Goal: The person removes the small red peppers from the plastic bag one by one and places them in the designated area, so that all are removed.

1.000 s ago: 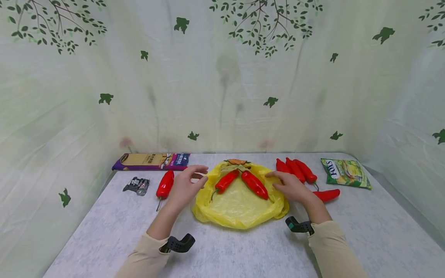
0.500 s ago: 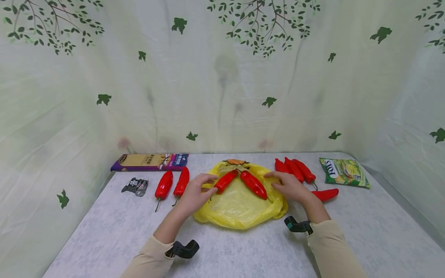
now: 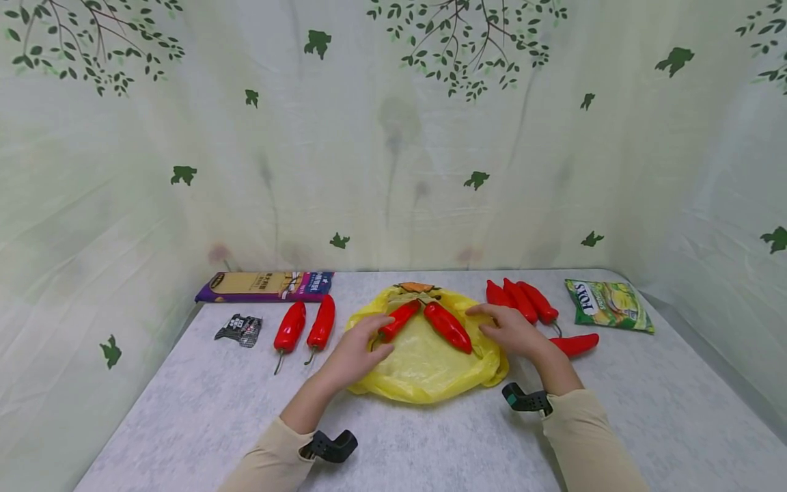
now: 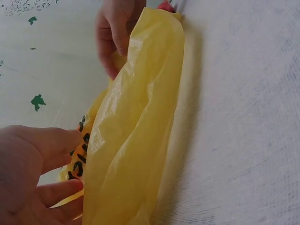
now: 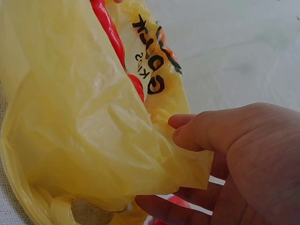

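Note:
A yellow plastic bag (image 3: 424, 383) lies spread on the table, its mouth facing up. Inside rest two red chili peppers, a left one (image 3: 401, 318) and a right one (image 3: 448, 328). My left hand (image 3: 356, 355) reaches over the bag's left side, its parted fingers and thumb at the stem end of the left pepper, partly covering it. With my right hand (image 3: 513, 331) I pinch the bag's right rim; in the right wrist view the yellow film (image 5: 192, 164) lies between thumb and fingers.
Two more red peppers (image 3: 321, 322) lie left of the bag, beside a small black packet (image 3: 240, 330) and a purple-and-tan package (image 3: 266, 287). Several red peppers (image 3: 538, 303) and a green FOX'S candy bag (image 3: 611, 305) lie to the right. A curtain (image 3: 393, 137) encloses the table.
My left hand has let go of a pepper on the table's left, now lying beside another, and moved right over the bag to the left pepper in it. The right hand stays put.

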A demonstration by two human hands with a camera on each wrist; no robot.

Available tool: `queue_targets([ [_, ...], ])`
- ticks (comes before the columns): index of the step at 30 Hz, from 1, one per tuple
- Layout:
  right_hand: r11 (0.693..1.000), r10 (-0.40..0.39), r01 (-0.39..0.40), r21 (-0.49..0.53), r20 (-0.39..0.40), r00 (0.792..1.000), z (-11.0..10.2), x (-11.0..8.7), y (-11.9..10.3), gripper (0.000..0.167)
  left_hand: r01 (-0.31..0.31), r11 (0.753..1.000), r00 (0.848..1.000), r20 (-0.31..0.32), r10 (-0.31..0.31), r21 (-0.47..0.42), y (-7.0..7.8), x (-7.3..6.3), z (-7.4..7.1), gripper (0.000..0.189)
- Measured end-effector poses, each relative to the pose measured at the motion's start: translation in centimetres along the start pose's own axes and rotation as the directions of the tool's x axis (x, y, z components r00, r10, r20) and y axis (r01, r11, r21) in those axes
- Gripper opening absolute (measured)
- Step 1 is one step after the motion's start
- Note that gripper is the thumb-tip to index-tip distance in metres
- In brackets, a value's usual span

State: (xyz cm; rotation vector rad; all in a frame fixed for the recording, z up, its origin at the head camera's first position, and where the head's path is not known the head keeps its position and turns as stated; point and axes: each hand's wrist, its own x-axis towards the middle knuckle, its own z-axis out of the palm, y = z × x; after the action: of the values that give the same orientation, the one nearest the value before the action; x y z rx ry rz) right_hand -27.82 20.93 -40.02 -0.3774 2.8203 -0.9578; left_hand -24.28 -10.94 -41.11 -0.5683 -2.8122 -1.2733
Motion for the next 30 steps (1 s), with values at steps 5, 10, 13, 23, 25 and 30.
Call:
queue_targets([
  [5, 1.0, 0.002, -0.002, 0.001, 0.003, 1.0, 0.0, 0.0, 0.0, 0.037, 0.012, 1.0, 0.999, 0.038, -0.012, -0.007, -0.4, 0.0, 0.2, 0.051],
  [10, 1.0, 0.003, -0.003, 0.0, 0.003, 1.0, 0.0, 0.1, 0.1, 0.038, 0.03, 1.0, 0.998, 0.052, -0.03, -0.009, -0.4, 0.0, 0.3, 0.049],
  [13, 1.0, 0.01, -0.01, 0.0, 0.002, 1.0, 0.1, 0.0, 0.0, 0.038, 0.03, 0.999, 0.998, 0.054, -0.031, 0.014, -0.5, 0.0, 0.4, 0.046],
  [23, 1.0, 0.01, -0.01, -0.001, -0.002, 1.0, 0.2, 0.1, 0.2, 0.038, 0.051, 0.996, 0.998, 0.026, -0.053, 0.076, -0.5, 0.1, 1.0, 0.04],
  [25, 1.0, 0.01, -0.01, 0.0, -0.003, 1.0, 0.2, 0.1, 0.2, 0.038, 0.054, 0.993, 0.998, 0.025, -0.057, 0.101, -0.5, 0.1, 1.1, 0.041],
  [30, 1.0, -0.005, 0.005, -0.005, -0.001, 1.0, 0.2, 0.2, 0.2, 0.037, 0.049, 0.988, 0.999, 0.015, -0.051, 0.144, -0.5, 0.1, 1.6, 0.04],
])
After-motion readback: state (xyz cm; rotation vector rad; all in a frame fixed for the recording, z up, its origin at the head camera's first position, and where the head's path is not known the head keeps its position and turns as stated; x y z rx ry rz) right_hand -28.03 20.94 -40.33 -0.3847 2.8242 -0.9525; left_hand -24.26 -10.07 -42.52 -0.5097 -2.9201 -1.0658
